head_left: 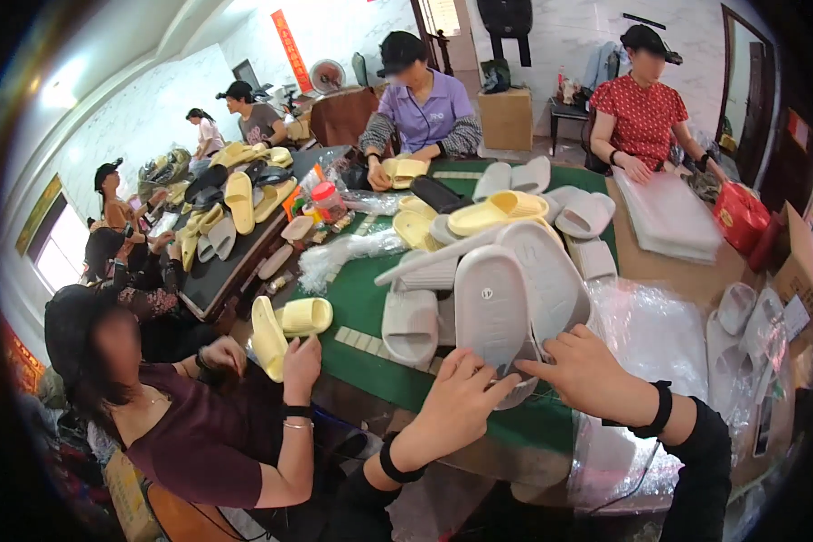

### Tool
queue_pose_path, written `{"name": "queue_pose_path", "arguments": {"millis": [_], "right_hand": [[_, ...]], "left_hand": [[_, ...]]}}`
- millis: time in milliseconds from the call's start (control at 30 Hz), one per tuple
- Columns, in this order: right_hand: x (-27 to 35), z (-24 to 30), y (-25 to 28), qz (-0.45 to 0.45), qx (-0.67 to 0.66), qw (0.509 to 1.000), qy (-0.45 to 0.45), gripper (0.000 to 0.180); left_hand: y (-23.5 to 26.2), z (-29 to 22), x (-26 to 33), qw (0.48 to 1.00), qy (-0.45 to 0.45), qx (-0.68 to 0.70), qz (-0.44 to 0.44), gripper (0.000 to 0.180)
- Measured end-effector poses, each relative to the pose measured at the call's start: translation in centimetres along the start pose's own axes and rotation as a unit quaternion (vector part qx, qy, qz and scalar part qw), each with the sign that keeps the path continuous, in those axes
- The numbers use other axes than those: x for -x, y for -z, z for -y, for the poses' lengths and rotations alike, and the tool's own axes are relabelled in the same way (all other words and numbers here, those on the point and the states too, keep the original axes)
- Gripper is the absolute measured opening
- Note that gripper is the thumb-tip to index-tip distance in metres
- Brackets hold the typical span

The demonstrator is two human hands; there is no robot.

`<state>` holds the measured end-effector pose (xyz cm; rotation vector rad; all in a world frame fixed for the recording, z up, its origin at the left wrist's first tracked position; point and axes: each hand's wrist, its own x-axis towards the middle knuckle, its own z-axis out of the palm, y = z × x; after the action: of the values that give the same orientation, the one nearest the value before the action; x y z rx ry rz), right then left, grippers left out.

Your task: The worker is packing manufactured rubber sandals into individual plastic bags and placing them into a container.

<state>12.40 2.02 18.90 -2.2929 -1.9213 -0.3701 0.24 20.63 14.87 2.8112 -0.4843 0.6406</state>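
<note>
evidently, the left hand [452, 397] grasps the near edge of a grey slipper [486, 316], which extends away beyond its fingertips, insole showing. the right hand [596, 378] has bent fingers on the near end of a second slipper [551, 271], just beside it; how firmly, i cannot tell. both are over the green tabletop [357, 303].

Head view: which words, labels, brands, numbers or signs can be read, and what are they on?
Places only; I leave the wording uncopied.
Round white sticker on smooth pale grey slipper: clear number.
Tall red paper banner: column of characters.
Purple collared shirt: white chest lettering, blurred.
Brown cardboard box: print too small.
</note>
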Motion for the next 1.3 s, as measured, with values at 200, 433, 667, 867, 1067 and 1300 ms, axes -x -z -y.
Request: {"name": "queue_pose_path", "arguments": {"millis": [200, 433, 667, 867, 1067, 1300], "right_hand": [[5.4, 0.3, 1.9, 0.008, -0.108, 0.993, -0.05, 0.02], [15.8, -1.7, 3.7, -0.026, -0.301, 0.895, -0.329, 0.019], [23.6, -2.4, 1.5, -0.119, -0.563, 0.636, -0.514, 0.032], [24.4, -0.7, 0.5, -0.272, -0.759, 0.392, -0.443, 0.033], [22.3, -1.2, -3.6, -0.346, -0.814, 0.23, -0.406, 0.026], [22.6, -3.7, -7.4, -0.369, -0.803, 0.171, -0.435, 0.044]], "left_hand": [[0.5, -3.3, -1.1, 0.995, -0.063, 0.068, -0.023, 0.049], [-5.1, -12.2, -1.3, 0.963, -0.104, 0.209, -0.137, 0.038], [-14.2, -18.4, 1.1, 0.948, -0.174, 0.262, 0.047, 0.02], [-16.5, -18.6, 1.6, 0.982, -0.132, 0.084, 0.108, 0.041], [-18.2, -18.1, 2.6, 0.977, -0.134, 0.057, 0.153, 0.046], [-18.3, -18.7, 2.3, 0.978, -0.139, 0.046, 0.148, 0.049]]}}
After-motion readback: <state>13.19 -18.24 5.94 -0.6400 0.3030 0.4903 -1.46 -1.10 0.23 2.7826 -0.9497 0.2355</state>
